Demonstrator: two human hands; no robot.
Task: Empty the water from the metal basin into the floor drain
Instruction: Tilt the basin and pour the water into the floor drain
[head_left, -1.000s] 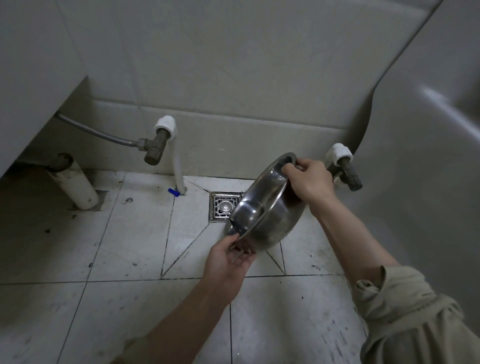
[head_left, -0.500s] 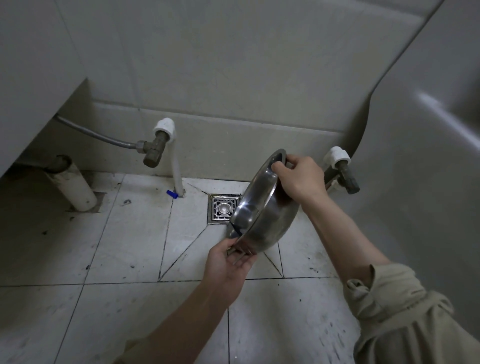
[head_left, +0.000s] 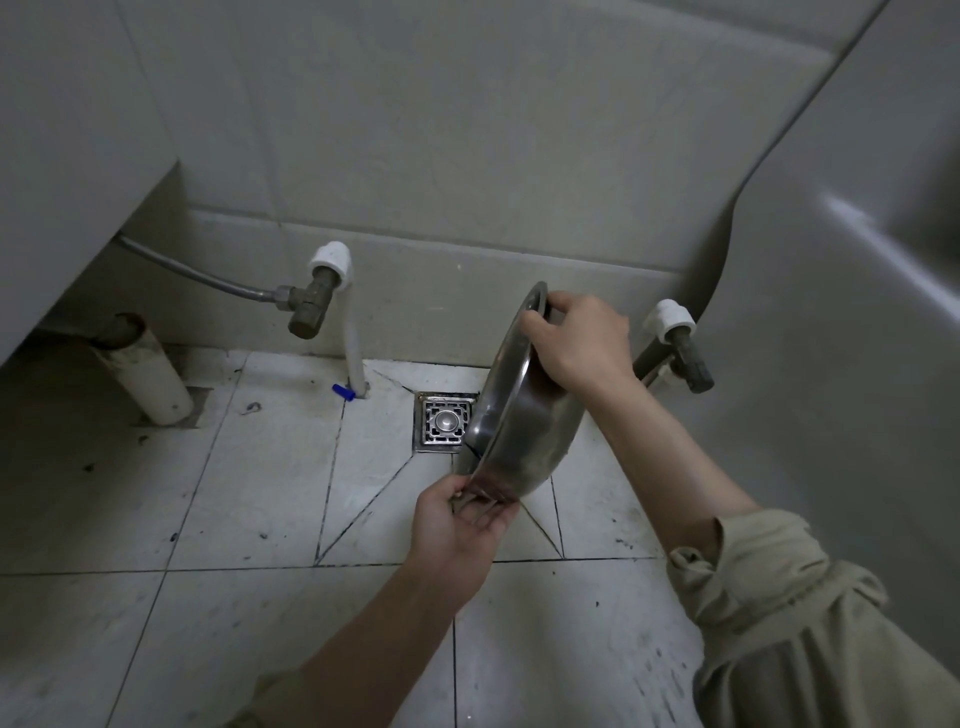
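The round metal basin (head_left: 524, 431) is tipped almost on edge, its open side facing left toward the square metal floor drain (head_left: 441, 422) just beside it. My right hand (head_left: 576, 345) grips the basin's upper rim. My left hand (head_left: 457, 519) holds the lower rim from beneath, fingers under the edge. The basin's lower lip sits just right of the drain grate and hides the grate's right edge. I cannot make out any water in the basin.
A white pipe with a brass valve (head_left: 317, 301) and a hose stands left of the drain, a blue clip (head_left: 344, 392) at its foot. A second valve (head_left: 680, 348) is right of my hand. A thick white drainpipe (head_left: 150, 379) leans far left. A grey tub wall (head_left: 831, 364) fills the right.
The basin has tilted steeper, from angled to nearly vertical, with its inside turning out of sight. Both hands kept their hold on the rim.
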